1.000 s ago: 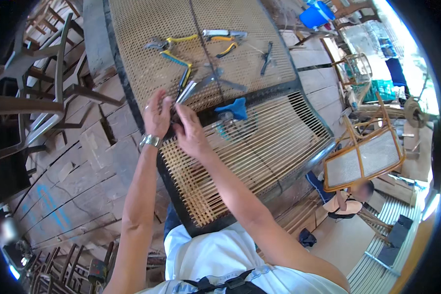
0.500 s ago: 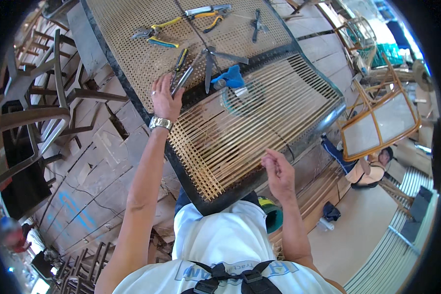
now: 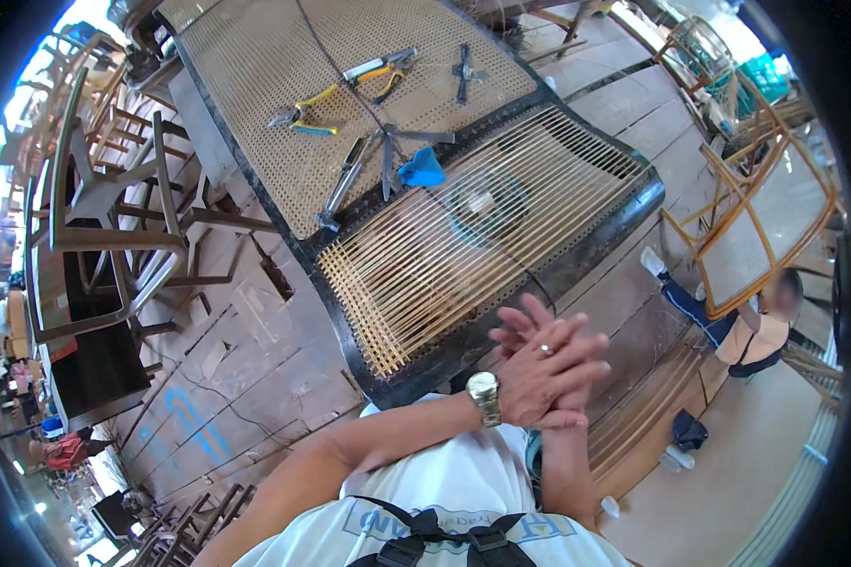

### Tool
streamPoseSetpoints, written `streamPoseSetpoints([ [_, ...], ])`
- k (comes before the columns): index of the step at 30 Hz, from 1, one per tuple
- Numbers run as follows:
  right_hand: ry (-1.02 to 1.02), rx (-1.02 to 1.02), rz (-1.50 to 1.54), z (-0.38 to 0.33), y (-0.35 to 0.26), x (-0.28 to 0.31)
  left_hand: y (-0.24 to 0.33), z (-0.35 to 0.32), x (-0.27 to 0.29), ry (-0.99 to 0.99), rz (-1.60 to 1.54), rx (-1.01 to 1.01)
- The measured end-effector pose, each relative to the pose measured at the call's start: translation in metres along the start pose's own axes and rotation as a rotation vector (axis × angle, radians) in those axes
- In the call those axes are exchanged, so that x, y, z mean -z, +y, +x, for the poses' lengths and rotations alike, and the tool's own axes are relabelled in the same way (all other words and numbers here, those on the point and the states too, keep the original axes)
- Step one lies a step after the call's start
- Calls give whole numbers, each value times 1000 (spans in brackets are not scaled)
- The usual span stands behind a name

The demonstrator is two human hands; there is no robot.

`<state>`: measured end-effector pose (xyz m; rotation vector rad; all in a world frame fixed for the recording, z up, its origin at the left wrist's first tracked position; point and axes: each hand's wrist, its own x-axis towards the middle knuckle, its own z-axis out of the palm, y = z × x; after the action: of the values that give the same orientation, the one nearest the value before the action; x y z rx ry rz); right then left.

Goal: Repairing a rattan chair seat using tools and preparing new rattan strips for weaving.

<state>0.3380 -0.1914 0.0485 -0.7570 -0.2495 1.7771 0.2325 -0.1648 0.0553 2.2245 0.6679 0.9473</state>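
My left hand [image 3: 550, 376], with a silver watch and a ring, lies over my right hand [image 3: 518, 323] in front of my chest. The two are pressed together and hold nothing. The right hand's fingers stick out straight from under the left. They hover just off the near corner of a black-framed cane panel [image 3: 444, 364]. Its near half [image 3: 425, 274] is loosely strung with pale cane strands, and its far half [image 3: 246, 66] is tight mesh. Resting on the panel are yellow-handled pliers [image 3: 303, 106], a second pair [image 3: 380, 72], a blue tool [image 3: 422, 170] and long metal tools [image 3: 342, 184].
Dark wooden chairs [image 3: 104, 217] stand stacked at the left on a plank floor [image 3: 246, 378]. A wooden frame with cane mesh [image 3: 771, 227] leans at the right, and another person [image 3: 752, 331] sits on the floor beside it. A dark cross-shaped tool [image 3: 463, 72] is on the far mesh.
My left hand has left the tools at the panel's middle and come back toward me. It now covers my right hand, which stayed near my chest. The view has tilted down.
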Motion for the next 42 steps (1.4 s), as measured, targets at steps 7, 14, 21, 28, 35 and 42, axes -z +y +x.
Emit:
streamPoseSetpoints([
  [7, 126, 460, -262, -123, -117, 38, -38, 7, -70, -160, 267, 256],
  [14, 1339, 87, -876, -278, -7, 276, -60, 2, -8, -214, 227, 101],
  [21, 1534, -577, -423, -399, 234, 198, -95, -8, 11, -452, 200, -119],
  [28, 1195, -684, -818, -386, 395, 174, -84, 6, 6, -383, 282, -91],
  [35, 1473, -161, -312, -383, 367, 255, -66, 75, -72, -150, 155, 19],
  [42, 1306, -227, -71, -365, 180, 377, -118, 130, -122, 266, 448, 260],
])
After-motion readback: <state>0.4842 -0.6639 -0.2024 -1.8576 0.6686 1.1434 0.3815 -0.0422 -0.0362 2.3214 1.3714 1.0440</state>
